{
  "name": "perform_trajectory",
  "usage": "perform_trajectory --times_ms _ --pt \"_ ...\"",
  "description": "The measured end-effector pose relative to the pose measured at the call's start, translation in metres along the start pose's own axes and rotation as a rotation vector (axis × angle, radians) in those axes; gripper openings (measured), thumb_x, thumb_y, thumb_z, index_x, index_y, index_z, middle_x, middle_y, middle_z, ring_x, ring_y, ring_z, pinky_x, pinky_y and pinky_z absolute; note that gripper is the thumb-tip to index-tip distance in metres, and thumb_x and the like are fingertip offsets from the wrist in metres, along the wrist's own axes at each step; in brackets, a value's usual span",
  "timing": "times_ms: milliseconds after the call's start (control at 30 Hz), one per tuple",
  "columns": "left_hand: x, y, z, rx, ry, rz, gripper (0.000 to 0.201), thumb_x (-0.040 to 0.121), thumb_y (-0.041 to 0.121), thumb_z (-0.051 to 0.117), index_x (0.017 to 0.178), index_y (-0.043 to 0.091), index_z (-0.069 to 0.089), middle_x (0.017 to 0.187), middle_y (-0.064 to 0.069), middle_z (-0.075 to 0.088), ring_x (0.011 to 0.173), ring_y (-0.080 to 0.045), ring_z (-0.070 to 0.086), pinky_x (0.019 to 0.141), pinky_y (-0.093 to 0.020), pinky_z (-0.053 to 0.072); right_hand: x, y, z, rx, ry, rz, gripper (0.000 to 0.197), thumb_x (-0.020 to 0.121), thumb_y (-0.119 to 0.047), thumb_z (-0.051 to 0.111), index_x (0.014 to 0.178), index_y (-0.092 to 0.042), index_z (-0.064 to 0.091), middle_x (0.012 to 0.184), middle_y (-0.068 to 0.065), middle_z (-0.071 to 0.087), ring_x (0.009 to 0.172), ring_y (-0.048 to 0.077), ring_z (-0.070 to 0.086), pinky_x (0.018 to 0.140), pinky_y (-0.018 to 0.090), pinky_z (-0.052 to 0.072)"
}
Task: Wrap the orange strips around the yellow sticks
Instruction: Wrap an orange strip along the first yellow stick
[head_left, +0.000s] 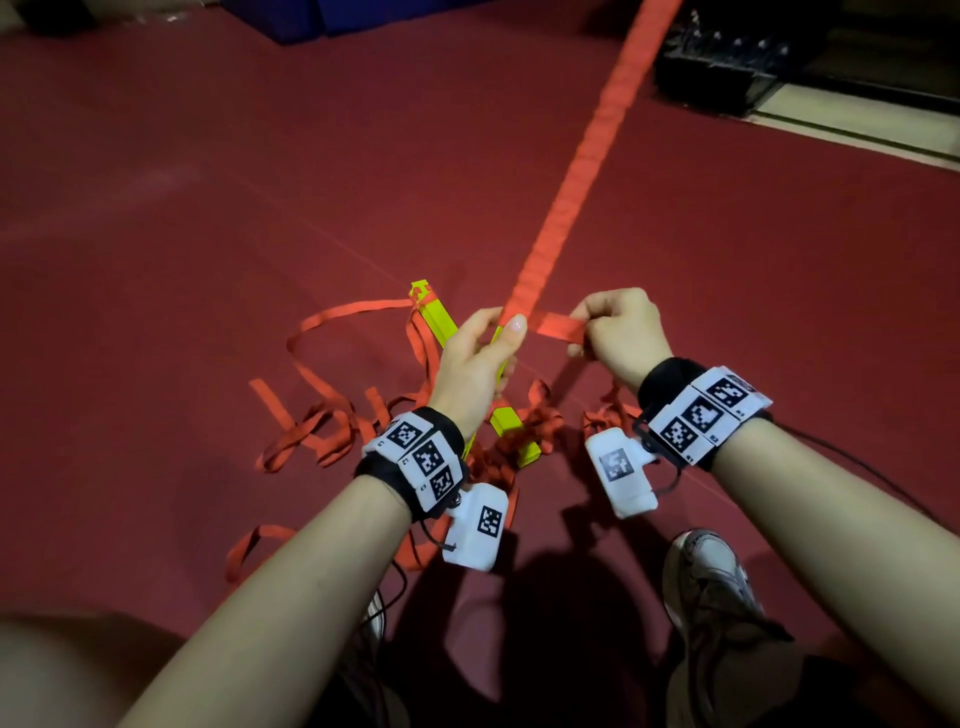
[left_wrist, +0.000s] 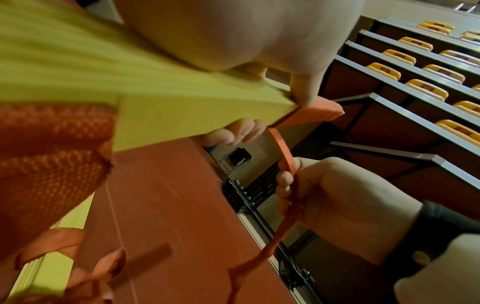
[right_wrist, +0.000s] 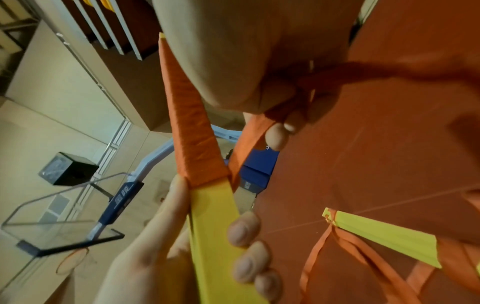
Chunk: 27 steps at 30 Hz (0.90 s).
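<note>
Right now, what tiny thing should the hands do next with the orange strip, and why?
Probably the right hand should pull the orange strip once more round the yellow stick, just under the wrapped part. The left hand grips bare yellow there, so that bit is not yet covered.

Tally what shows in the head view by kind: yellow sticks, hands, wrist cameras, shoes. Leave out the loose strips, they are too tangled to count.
Yellow sticks: 2, the held stick and the floor stick
Hands: 2, left hand, right hand
Wrist cameras: 2
Shoes: 1 clear; a second is mostly hidden
Total: 7
</note>
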<state>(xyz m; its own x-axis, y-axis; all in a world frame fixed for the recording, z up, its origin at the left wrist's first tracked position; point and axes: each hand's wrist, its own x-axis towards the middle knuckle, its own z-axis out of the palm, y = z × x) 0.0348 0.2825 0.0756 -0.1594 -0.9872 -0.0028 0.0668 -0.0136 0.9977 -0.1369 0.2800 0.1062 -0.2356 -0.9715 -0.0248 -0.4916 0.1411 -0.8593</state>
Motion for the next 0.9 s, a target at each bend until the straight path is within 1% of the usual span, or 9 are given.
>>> perform_trajectory --times_ms 67,200,300,367,500,633,733,833,900 --pt "0.002 -0.002 0.002 0.022 0.070 -0.015 0.006 0.099 0.036 0.064 0.098 0.031 0.060 0.070 0.001 0.048 0.064 -0.014 0.044 0.058 -0.032 0.034 -0.004 -0.002 -0.002 -0.122 -0.048 -0.077 0.036 0.059 0.006 0.040 0.059 -0.017 0.067 0.058 0.010 0.068 0.055 0.015 0.060 0.060 0.025 0.049" --pt "0.008 -0.014 0.000 0.156 0.128 -0.017 0.060 0.077 0.071 0.061 0.107 0.019 0.062 0.071 0.016 0.055 0.072 -0.012 0.051 0.075 -0.038 0.043 -0.015 -0.008 0.012 -0.253 -0.113 -0.218 0.023 0.064 -0.007 0.041 0.064 -0.019 0.061 0.060 0.014 0.063 0.068 0.036 0.059 0.069 0.037 0.050" --pt "0.009 -0.014 -0.001 0.261 0.112 -0.006 0.058 0.080 0.062 0.061 0.113 0.015 0.064 0.086 0.013 0.065 0.084 -0.014 0.060 0.086 -0.040 0.049 -0.017 -0.011 0.017 -0.182 -0.063 -0.230 0.022 0.077 -0.023 0.049 0.067 -0.008 0.063 0.060 0.021 0.060 0.064 0.038 0.055 0.065 0.043 0.049" --pt "0.005 -0.008 -0.002 0.445 0.149 0.022 0.044 0.089 0.048 0.067 0.120 0.017 0.062 0.095 0.006 0.069 0.094 -0.020 0.064 0.088 -0.038 0.050 -0.016 -0.015 0.019 -0.068 -0.084 -0.177 0.039 0.088 -0.035 0.064 0.062 -0.006 0.061 0.057 0.020 0.059 0.051 0.023 0.051 0.056 0.036 0.047" --pt "-0.004 -0.001 0.001 0.807 0.249 0.084 0.041 0.087 0.040 0.070 0.124 0.027 0.058 0.110 -0.007 0.072 0.108 -0.036 0.062 0.085 -0.041 0.045 -0.015 -0.010 0.030 -0.042 -0.079 -0.069 0.074 0.082 -0.063 0.070 0.062 0.006 0.053 0.052 0.007 0.047 0.049 0.016 0.043 0.051 0.033 0.037" --pt "-0.009 -0.008 0.005 0.908 0.221 0.174 0.055 0.085 0.033 0.075 0.136 0.024 0.054 0.130 -0.003 0.065 0.121 -0.031 0.058 0.091 -0.038 0.040 -0.009 0.009 0.035 0.138 -0.050 0.059 0.060 0.082 -0.045 0.080 0.046 -0.014 0.044 0.043 -0.002 0.038 0.041 0.012 0.029 0.046 0.028 0.025" --pt "-0.009 -0.006 0.005 0.835 0.155 0.208 0.056 0.082 0.023 0.077 0.134 0.023 0.056 0.126 0.001 0.066 0.117 -0.027 0.060 0.087 -0.031 0.038 -0.010 0.016 0.033 0.375 -0.048 0.125 0.049 0.084 -0.028 0.081 0.053 -0.012 0.046 0.044 -0.003 0.032 0.039 0.012 0.021 0.041 0.023 0.018" --pt "0.004 -0.001 0.002 0.639 0.025 -0.009 0.047 0.075 0.025 0.083 0.117 0.025 0.061 0.102 0.004 0.073 0.092 -0.022 0.070 0.083 -0.033 0.053 -0.006 0.015 0.025 0.451 -0.018 0.100 0.039 0.083 -0.028 0.081 0.078 0.005 0.063 0.049 -0.001 0.032 0.042 0.012 0.021 0.042 0.022 0.016" --pt "0.007 -0.001 -0.002 0.415 -0.169 -0.235 0.032 0.076 0.018 0.084 0.101 0.016 0.064 0.081 -0.004 0.071 0.073 -0.027 0.071 0.072 -0.041 0.061 -0.002 0.012 0.019 0.497 -0.004 0.086 0.039 0.084 -0.026 0.080 0.085 0.010 0.066 0.047 -0.003 0.033 0.040 0.011 0.021 0.041 0.021 0.015"
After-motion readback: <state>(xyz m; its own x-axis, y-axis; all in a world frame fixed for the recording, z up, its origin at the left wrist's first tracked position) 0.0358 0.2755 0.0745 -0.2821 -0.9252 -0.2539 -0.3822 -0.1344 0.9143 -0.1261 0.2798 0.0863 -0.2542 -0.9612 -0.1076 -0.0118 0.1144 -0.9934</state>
